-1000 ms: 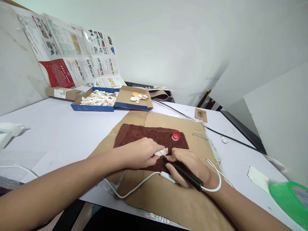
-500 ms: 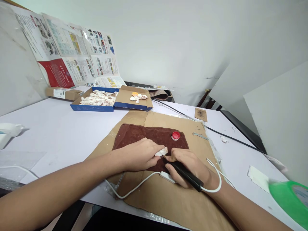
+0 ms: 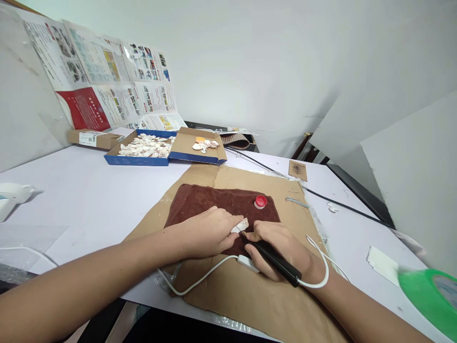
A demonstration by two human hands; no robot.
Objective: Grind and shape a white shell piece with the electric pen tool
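Observation:
My left hand pinches a small white shell piece between thumb and fingers, low over a folded dark-brown cloth. Closed around a black, pen-like corded tool is my right hand. The tool's front end points at the lower edge of the shell; whether it touches cannot be made out. A white cord leaves the tool's back end and loops by my right wrist. Below my right hand lies a white inline cord piece. On the cloth, beyond my hands, stands a small red-rimmed round container.
Flattened cardboard lies under the cloth. An open blue box full of white shell pieces stands at the back left, with more pieces on its lid. Tweezers and green tape lie to the right.

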